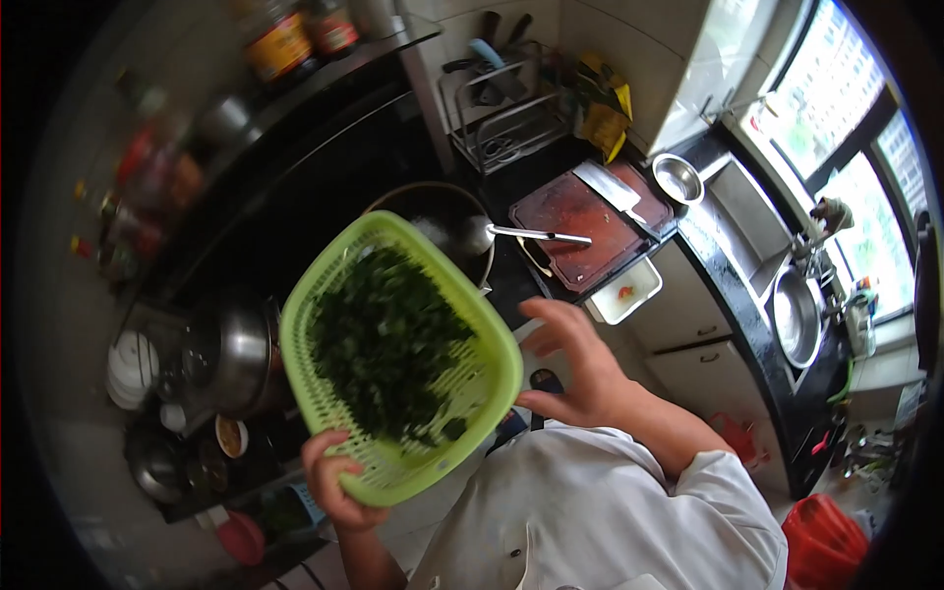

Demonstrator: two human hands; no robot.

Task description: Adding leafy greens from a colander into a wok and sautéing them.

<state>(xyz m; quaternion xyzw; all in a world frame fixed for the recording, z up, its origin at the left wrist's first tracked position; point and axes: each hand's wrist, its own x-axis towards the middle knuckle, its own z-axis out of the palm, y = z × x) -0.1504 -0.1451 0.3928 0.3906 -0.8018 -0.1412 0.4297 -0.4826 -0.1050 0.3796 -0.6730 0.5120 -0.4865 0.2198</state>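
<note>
A green plastic colander basket (483,346) filled with chopped leafy greens (391,339) is tilted in front of me. My left hand (335,479) grips its lower left rim. Beside the basket's right rim, my right hand (571,361) has its fingers spread, the thumb close to the rim; whether it touches cannot be told. Behind the basket, partly hidden by it, sits a wok (472,258) with a metal-handled ladle (546,234) lying in it. The handle reaches out over a reddish-brown cutting board (582,221).
A cleaver (608,184) lies on the boards. A white tray (627,291) juts below them, near a steel bowl (677,179) and the sink (748,214). Left are a large steel pot (247,358), stacked white dishes (133,365) and a small bowl of food (231,436). Bottles line the shelf above.
</note>
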